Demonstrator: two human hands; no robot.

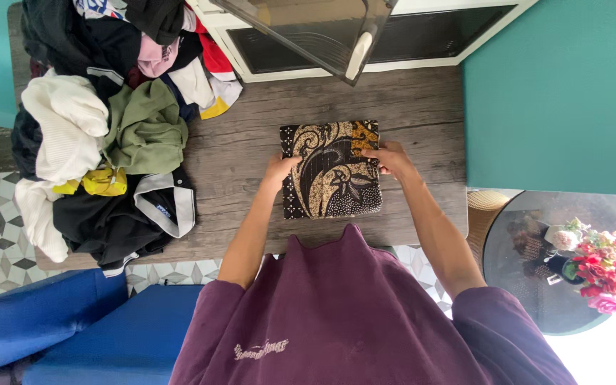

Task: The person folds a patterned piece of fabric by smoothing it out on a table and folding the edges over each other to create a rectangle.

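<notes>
Resting on a folded patterned cloth (331,171), left hand (279,170) and right hand (388,157).

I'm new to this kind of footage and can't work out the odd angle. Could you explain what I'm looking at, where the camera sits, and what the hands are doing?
There is no machine here: a person in a purple top works with bare hands. The single picture comes from a camera worn on the head, looking straight down, so the arms reach away from the viewer. On the grey wooden table lies a folded black cloth with a tan swirl pattern. The left hand rests on its left edge, and the right hand grips its upper right corner. To the left is a heap of mixed clothes, white, green, black and yellow. To the right stands a round glass side table with a bouquet of red and pink flowers.
</notes>
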